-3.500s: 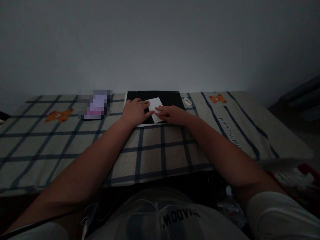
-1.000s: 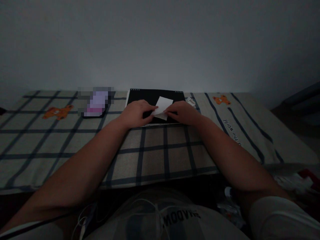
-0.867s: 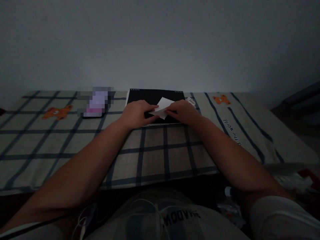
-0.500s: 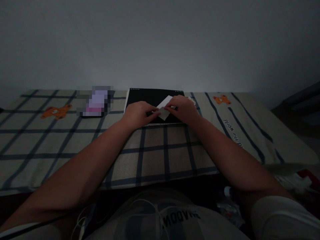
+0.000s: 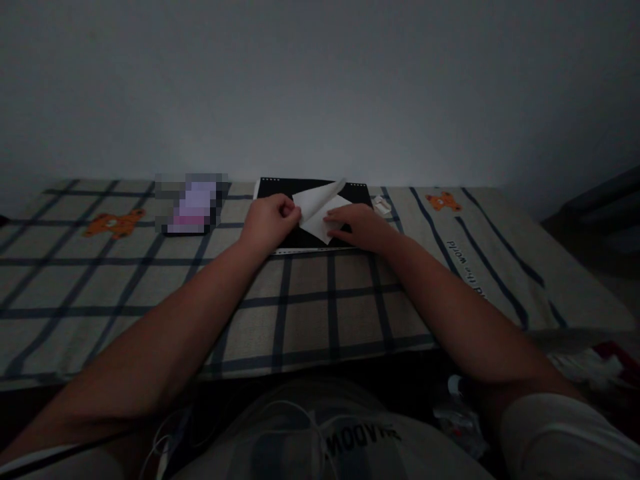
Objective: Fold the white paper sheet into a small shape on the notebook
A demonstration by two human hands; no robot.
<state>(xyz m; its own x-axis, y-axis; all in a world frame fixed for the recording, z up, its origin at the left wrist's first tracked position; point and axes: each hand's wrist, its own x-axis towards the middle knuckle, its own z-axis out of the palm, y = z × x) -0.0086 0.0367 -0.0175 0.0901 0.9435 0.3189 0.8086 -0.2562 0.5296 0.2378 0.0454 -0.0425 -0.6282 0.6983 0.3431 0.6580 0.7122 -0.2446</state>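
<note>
A white sheet of paper (image 5: pixel 316 199), partly folded with one flap standing up, lies over a black notebook (image 5: pixel 277 187) on the checked tablecloth. My left hand (image 5: pixel 270 221) pinches the paper's left corner between thumb and fingers. On the paper's right part rests my right hand (image 5: pixel 363 225), its fingers stretched out and thumb apart, touching the surface. The notebook has punched holes along its far edge, and white pages show at its near edge. Both hands cover parts of the notebook.
A phone (image 5: pixel 196 203) with a blurred, lit screen lies left of the notebook. Just right of the notebook sits a small whitish crumpled item (image 5: pixel 381 205). The tablecloth (image 5: pixel 310 307) carries printed orange bears. A wall (image 5: pixel 320 87) rises directly behind the table.
My left hand has moved slightly left, drawing the paper's flap open and upright. My right hand has released its pinch and spread its fingers on the sheet, a little lower.
</note>
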